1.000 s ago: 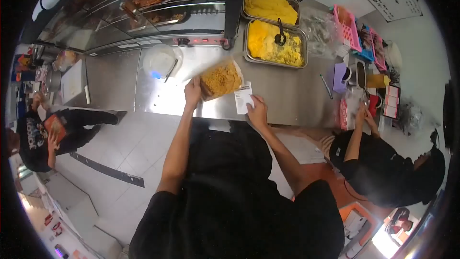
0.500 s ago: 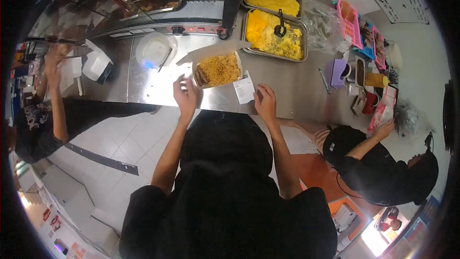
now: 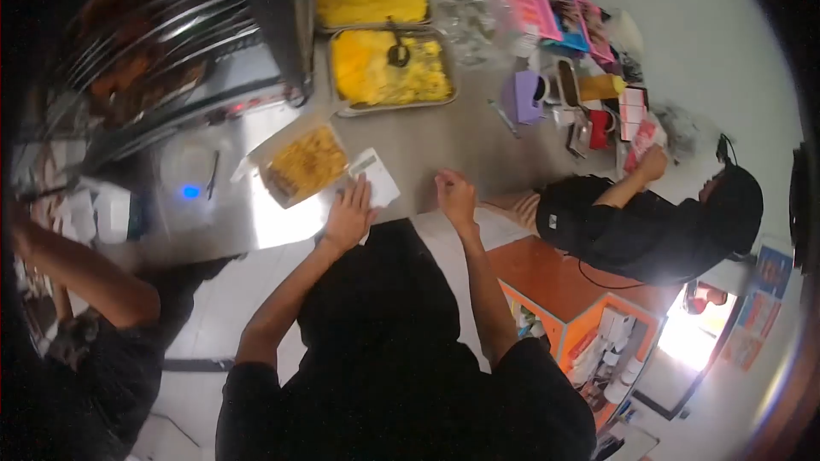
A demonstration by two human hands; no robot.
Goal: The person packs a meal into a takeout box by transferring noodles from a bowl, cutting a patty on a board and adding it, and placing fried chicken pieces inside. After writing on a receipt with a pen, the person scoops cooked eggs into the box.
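My left hand (image 3: 348,215) lies with its fingers stretched out on the lower left part of a white printed slip (image 3: 382,185) on the steel counter. Just beyond it stands an open takeaway box (image 3: 299,198) filled with yellow-orange food, its lid folded back. My right hand (image 3: 457,199) is over the counter's front edge, right of the slip and apart from it. Its fingers are loosely curled in, and nothing shows in them.
Two metal trays of yellow food stand behind, the nearer tray (image 3: 454,94) with a black ladle (image 3: 398,55). A pen (image 3: 503,118) and purple holder (image 3: 527,98) are to the right. Co-workers stand at both sides; a glass display warmer (image 3: 205,90) is at back left.
The view has turned, so the counter appears shifted left. My left hand has moved from the box's left side onto the slip. My right hand has come away from the slip.
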